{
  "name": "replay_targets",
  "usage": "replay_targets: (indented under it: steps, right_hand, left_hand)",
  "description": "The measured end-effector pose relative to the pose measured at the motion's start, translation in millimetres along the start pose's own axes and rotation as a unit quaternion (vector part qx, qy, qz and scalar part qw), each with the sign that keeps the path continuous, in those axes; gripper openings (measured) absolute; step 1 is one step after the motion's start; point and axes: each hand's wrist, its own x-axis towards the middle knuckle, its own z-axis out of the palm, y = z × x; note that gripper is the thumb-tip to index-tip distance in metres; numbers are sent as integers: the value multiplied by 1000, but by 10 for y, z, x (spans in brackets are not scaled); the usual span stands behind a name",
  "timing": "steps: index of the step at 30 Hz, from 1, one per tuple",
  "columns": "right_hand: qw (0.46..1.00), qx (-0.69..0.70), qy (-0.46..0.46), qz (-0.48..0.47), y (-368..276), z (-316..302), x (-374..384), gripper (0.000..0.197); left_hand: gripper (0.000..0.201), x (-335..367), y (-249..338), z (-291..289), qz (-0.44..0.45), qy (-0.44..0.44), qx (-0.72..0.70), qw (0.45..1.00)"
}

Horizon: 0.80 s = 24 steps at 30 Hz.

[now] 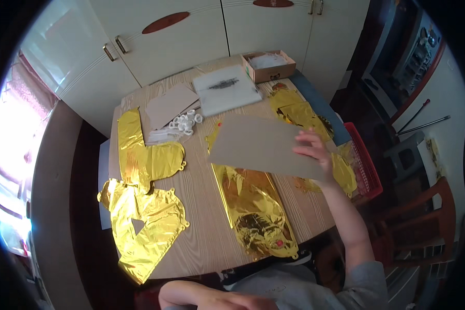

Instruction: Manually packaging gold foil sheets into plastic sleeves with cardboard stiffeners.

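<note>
Cardboard sheet (261, 144), plain grey-brown, spans the middle of the table (196, 243), over the upper part of a folded gold foil piece (253, 194). Whether card and foil touch cannot be told from this angle.

Right hand (315, 155): at the sheet's right end, fingers slightly spread across its upper face; thumb hidden, grip judged to be clamped on the card. Left hand (237, 300): at the lower edge near the shirt, cut off; whether its fingers are apart or together, cannot tell.

Surroundings: two gold foil shapes at left, upper (163, 156) and lower (157, 206); more gold foil (302, 114) beyond the right hand. White rings (186, 123) lie beside stacked card (168, 103).

Step in hand, by judgement: positioning the card relative to the central foil. A next move appears to call for a steady right-hand grip, the sheet level, and the foil kept unsnagged.
</note>
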Motion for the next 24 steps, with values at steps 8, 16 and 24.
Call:
replay_targets:
  steps: [8,16,24]
  right_hand:
    - [984,-29,-162,-63,309,443,31,24]
    - [937,-52,-321,-125,631,500,52,27]
    - [872,-225,-390,-194,735,415,1,41]
  left_hand:
    - [35,108,-117,256,68,-18,-7,997]
    - [32,117,-176,323,52,10,-11,999]
    - [31,125,-209,337,46,37,-38,998]
